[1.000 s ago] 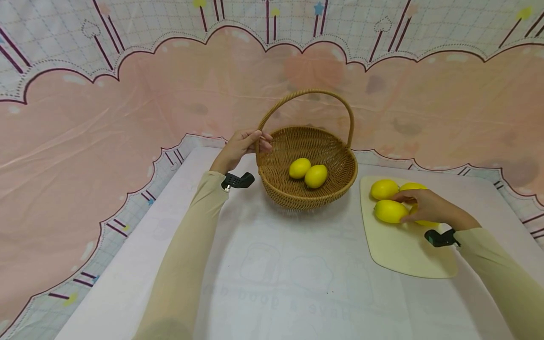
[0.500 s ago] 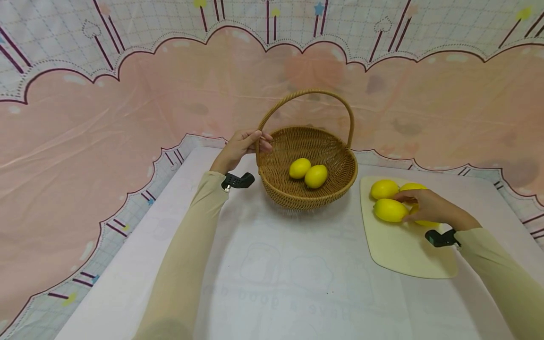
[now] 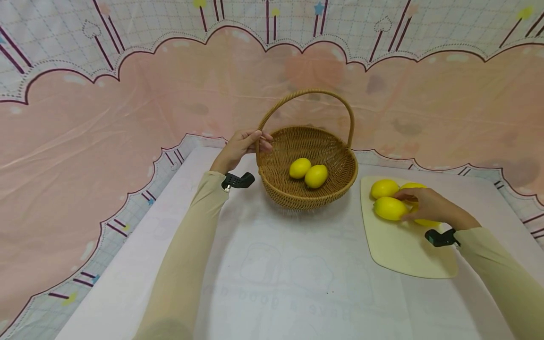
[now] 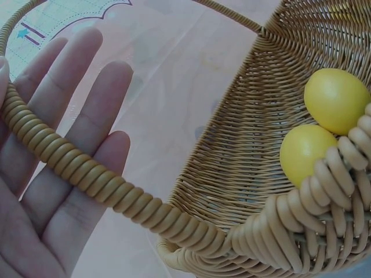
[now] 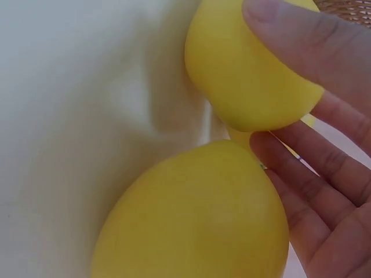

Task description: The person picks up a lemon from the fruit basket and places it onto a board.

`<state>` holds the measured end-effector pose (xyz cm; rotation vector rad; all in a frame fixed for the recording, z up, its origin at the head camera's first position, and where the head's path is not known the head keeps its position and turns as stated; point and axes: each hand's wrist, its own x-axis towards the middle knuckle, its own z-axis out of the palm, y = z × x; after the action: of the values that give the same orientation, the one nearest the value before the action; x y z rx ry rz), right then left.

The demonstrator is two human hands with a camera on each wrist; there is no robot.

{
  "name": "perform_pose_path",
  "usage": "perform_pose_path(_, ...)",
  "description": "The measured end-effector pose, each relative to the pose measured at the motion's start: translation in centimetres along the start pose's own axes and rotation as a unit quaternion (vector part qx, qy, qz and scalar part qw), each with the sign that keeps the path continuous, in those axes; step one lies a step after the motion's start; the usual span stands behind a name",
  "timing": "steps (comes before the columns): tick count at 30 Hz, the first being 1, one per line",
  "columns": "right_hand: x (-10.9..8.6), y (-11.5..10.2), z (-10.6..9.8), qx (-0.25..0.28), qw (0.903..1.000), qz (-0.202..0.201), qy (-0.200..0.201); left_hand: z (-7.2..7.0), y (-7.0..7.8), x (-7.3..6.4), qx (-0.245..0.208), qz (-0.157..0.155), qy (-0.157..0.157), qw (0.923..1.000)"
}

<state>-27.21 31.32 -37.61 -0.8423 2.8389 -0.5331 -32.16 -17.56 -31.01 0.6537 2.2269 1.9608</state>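
At the back middle in the head view stands a wicker basket [image 3: 280, 186] with a tall arched handle [image 3: 312, 91]. Two yellow lemons [image 3: 316, 176] lie inside it. My left hand [image 3: 239, 147] holds the left foot of the handle between thumb and fingers, the fingers stretched out behind it in the left wrist view. On the right, my right hand [image 3: 435, 206] grips a lemon [image 3: 390, 208], with the thumb [image 5: 264, 10] on its near side. Other lemons [image 3: 384, 189] lie around that hand, one nearer the wrist [image 5: 197, 220], partly hidden by the hand.
Under the lemons on the right lies a cream cutting board [image 3: 408, 255], its lower part bare. A white cloth [image 3: 293, 283] with faint print covers the table. Behind rises a pink patterned curtain [image 3: 191, 89]. Each wrist carries a small black camera [image 3: 239, 181].
The lemon in my right hand has shifted very slightly toward the back, and the hand has edged the same way. My left hand and the basket have stayed where they were.
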Motion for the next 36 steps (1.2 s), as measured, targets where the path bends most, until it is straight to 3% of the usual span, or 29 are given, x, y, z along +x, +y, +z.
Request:
perform_pose_path(12, -0.05, -0.08, -0.26, 0.004, 0.9998, -0.018, -0.005, 0.12, 0.03, -0.03, 0.005, 0.001, 0.008, 1.0)
perform_pose_path(22, -0.15, -0.21, -0.73, 0.037, 0.9981, -0.002, -0.05, 0.06, -0.13, 0.11, 0.008, 0.003, 0.008, 0.9999)
perform_pose_path(36, 0.19, -0.1, -0.11, 0.02, 0.9996, -0.014, -0.015, 0.03, -0.16, 0.12, 0.008, 0.004, 0.007, 0.9999)
